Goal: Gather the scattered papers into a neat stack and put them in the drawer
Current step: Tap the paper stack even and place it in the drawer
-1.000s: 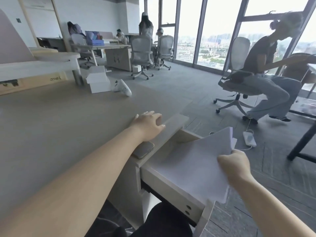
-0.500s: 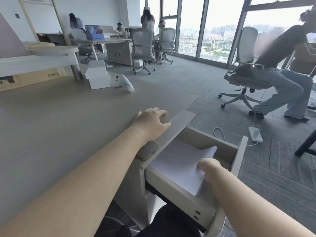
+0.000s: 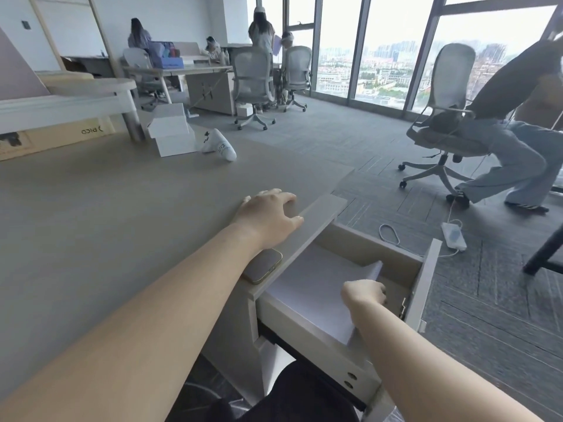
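The white paper stack (image 3: 310, 287) lies flat inside the open drawer (image 3: 424, 287), which is pulled out from the right side of the grey desk (image 3: 122, 223). My right hand (image 3: 364, 295) is down in the drawer at the stack's right edge, with fingers curled onto the sheets. My left hand (image 3: 269, 216) rests palm down on the desk edge just above the drawer, fingers spread and holding nothing.
A phone (image 3: 265, 266) lies on the desk edge under my left wrist. White boxes (image 3: 173, 135) and a white bag (image 3: 221, 146) sit at the desk's far side. On the floor to the right are a power strip (image 3: 454, 236) and a seated person's office chair (image 3: 441, 117).
My right hand brought the paper stack down from above the drawer and laid it flat inside. The left hand stayed on the desk edge.
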Demonstrator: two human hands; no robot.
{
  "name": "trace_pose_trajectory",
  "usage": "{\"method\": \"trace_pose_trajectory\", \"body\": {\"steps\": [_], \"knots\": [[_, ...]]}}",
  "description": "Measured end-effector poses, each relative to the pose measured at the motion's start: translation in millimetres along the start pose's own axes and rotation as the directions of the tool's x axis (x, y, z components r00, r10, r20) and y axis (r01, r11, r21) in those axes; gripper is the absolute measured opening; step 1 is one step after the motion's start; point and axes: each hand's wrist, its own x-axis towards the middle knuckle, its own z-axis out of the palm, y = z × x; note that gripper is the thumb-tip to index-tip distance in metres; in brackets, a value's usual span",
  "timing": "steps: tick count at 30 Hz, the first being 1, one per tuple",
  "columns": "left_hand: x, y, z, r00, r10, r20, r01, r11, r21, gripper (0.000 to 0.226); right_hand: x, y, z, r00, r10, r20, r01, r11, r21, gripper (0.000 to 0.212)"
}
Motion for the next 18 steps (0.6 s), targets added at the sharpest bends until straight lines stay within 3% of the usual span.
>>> {"method": "trace_pose_trajectory", "body": {"steps": [2,6,9,11,13,15,18], "knots": [[0,0,0,1.0,0.0,-0.002,0.0,1.0,-0.002,0.055,-13,-3,-4,0.985,-0.148,-0.088,0.133,0.979,-0.154,0.06],[0,-1,0,1.0,-0.004,0.0,0.004,1.0,-0.007,0.056,-41,3,-26,0.88,-0.474,-0.016,0.415,0.787,-0.456,0.062],[3,-2,3,1.0,-0.013,0.023,0.013,1.0,0.012,0.055,-50,25,-51,0.844,-0.527,-0.102,0.348,0.682,-0.643,0.078],[4,-3,4,0.999,-0.022,0.038,0.021,1.0,0.02,0.056,-50,39,-63,0.883,-0.439,-0.165,0.246,0.733,-0.635,0.087],[5,-4,4,0.998,-0.029,0.055,0.027,0.999,0.027,0.056,-47,42,-67,0.936,-0.317,-0.155,0.211,0.854,-0.475,0.09],[6,-4,4,0.997,-0.033,0.072,0.03,0.999,0.04,0.056,-42,41,-64,0.936,-0.327,-0.134,0.275,0.912,-0.304,0.087],[9,-4,5,0.995,-0.041,0.096,0.038,0.999,0.036,0.051,-43,34,-55,0.918,-0.372,-0.139,0.331,0.911,-0.247,0.086]]}}
